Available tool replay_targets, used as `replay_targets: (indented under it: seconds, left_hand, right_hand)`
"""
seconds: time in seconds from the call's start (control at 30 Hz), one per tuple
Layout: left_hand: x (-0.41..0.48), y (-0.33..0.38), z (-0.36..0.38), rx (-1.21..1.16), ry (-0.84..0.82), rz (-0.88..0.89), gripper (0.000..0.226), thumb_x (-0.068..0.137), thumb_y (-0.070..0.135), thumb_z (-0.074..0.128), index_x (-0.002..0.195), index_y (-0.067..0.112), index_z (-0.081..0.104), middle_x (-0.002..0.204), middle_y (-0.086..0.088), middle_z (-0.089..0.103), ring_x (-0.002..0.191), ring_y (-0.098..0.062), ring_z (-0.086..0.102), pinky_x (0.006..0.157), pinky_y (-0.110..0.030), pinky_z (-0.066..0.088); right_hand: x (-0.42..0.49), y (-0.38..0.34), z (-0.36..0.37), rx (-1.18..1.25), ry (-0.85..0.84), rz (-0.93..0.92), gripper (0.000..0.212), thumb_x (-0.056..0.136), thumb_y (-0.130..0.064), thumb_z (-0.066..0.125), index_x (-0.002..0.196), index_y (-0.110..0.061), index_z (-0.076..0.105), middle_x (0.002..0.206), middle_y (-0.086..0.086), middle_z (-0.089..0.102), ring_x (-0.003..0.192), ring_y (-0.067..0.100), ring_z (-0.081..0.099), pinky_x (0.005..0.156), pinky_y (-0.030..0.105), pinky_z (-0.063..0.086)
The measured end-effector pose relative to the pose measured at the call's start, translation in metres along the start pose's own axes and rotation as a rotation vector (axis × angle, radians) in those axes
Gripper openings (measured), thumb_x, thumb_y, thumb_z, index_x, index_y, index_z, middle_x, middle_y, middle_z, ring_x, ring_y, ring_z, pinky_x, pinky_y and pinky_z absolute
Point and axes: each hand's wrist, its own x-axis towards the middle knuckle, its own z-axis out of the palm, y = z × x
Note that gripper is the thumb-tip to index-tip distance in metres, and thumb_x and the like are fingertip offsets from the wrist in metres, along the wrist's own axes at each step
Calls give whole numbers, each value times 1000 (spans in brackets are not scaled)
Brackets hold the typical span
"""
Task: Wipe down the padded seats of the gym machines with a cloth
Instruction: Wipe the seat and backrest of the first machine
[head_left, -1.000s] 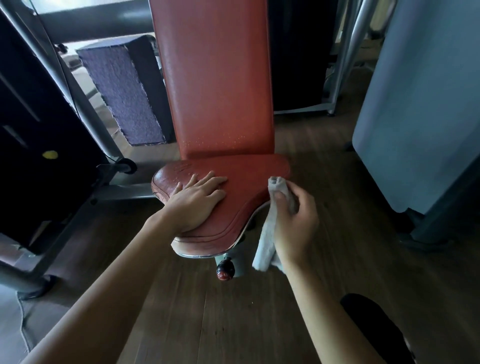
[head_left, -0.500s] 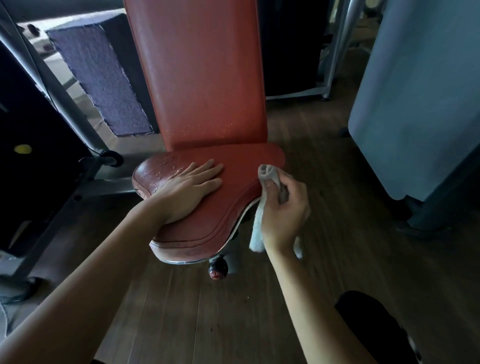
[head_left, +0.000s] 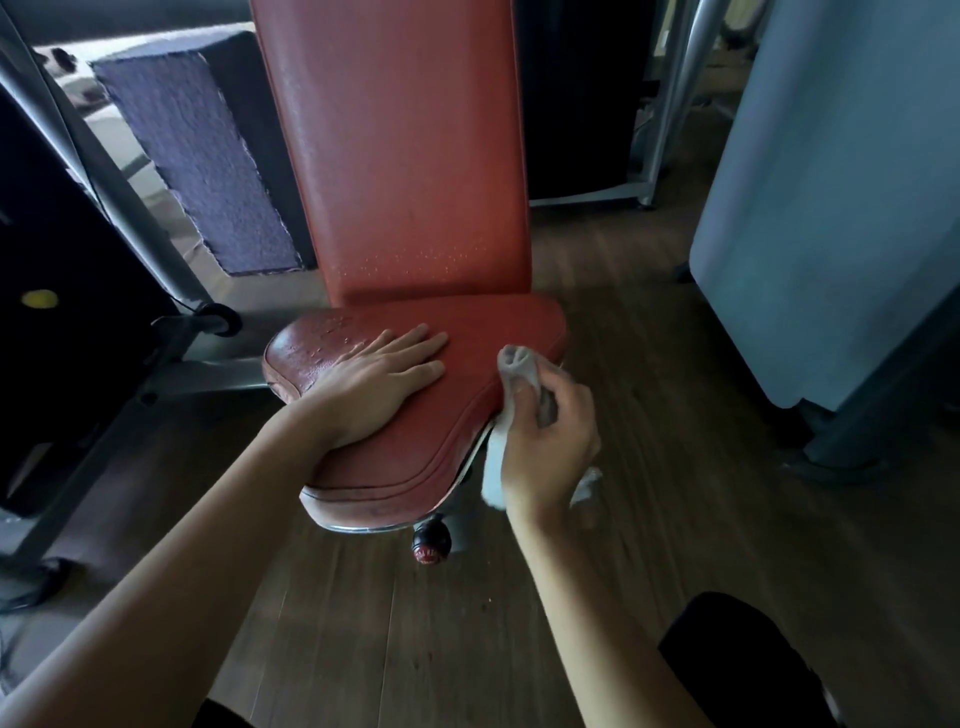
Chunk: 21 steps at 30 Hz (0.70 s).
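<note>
Flat left hand (head_left: 379, 384) rests on speckled red seat (head_left: 478, 332); right hand (head_left: 550, 447) clutches bunched cloth (head_left: 517, 364).

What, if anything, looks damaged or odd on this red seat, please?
The seat pad has pale, scuffed wear along its front edge, and its left rear corner, just beyond the left hand, looks beaded with droplets or blisters; which, I cannot tell. Pale specks also dot the lower backrest.

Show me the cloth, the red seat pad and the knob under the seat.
cloth (head_left: 517, 364): head view, on its bunched upper end.
red seat pad (head_left: 415, 454): head view, on the bare front part of the cushion.
knob (head_left: 430, 545): head view, on its rounded end.
</note>
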Motion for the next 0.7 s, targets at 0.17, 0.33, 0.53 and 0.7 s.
replay_targets:
  seconds: [0.17, 0.33, 0.53, 0.7]
  left_hand:
    - [1, 3, -1, 35, 19, -10, 49, 104, 53, 34, 153, 51, 26, 166, 20, 11, 155, -13, -6, 124, -39, -5]
    - [5, 6, -4, 21, 7, -25, 51, 104, 53, 35, 154, 48, 25, 167, 18, 9, 155, -11, -7, 123, -37, -4]
    - [18, 2, -2, 52, -40, -21, 52, 105, 53, 32, 155, 49, 18, 167, 18, 3, 155, -11, -4, 123, -37, -2]
    - [22, -2, -3, 45, -35, -11, 52, 104, 54, 31, 154, 51, 18, 166, 20, 2, 155, -9, -5, 123, -37, -2]
  right_hand:
    - [-4, -8, -16, 9, -94, -6, 7, 89, -13, 75, 94, -18, 73, 92, -8, 69, 89, 1, 65, 76, 13, 48]
    - [49, -1, -1, -37, 47, 27, 18, 96, -18, 65, 111, -17, 74, 103, -13, 67, 100, 9, 66, 90, 37, 56]
    - [25, 0, 7, -38, 33, -48, 9, 93, -21, 69, 99, -26, 74, 98, -10, 67, 93, 13, 66, 83, 45, 55]
    - [25, 9, 15, 6, 118, -44, 12, 89, -15, 74, 101, -13, 75, 102, -1, 69, 97, 13, 68, 82, 41, 57]
